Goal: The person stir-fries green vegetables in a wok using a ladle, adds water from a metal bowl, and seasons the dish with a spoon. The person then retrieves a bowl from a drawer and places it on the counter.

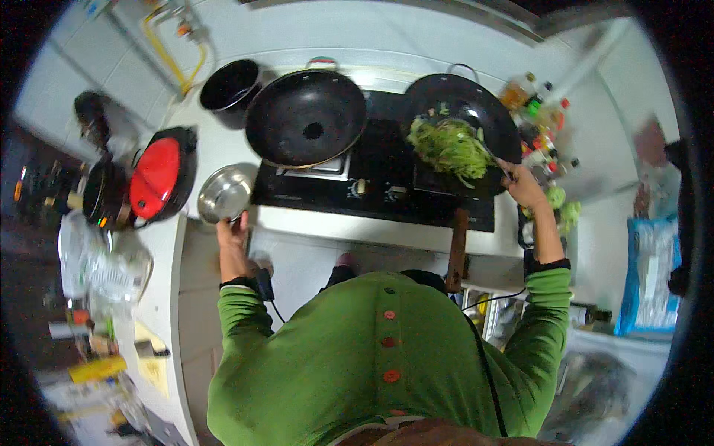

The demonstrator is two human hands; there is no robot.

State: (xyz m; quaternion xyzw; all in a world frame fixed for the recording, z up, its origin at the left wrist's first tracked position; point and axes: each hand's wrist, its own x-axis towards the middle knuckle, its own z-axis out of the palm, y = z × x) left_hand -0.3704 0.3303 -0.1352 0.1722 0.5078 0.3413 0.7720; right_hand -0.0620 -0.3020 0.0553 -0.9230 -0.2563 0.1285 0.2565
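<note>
My left hand (233,232) grips the near rim of a shiny metal bowl (224,192), at the counter's front edge left of the stove. Inside, the bowl looks bare. On the right burner stands a black wok (500,111), its wooden handle (458,249) jutting toward me. Chopped green leafy vegetables (452,147) lie heaped in it, with a few pale pieces behind them. Over the wok's right side, my right hand (526,187) is closed around a metal-handled cooking utensil (489,154). Its head is hidden among the greens.
A second black wok (305,123) occupies the left burner, with a dark pot (230,85) behind its left side. Further left sits a red-lidded black cooker (156,178). Several bottles (539,108) crowd the right wall. Plastic bags (111,267) lie on the left counter.
</note>
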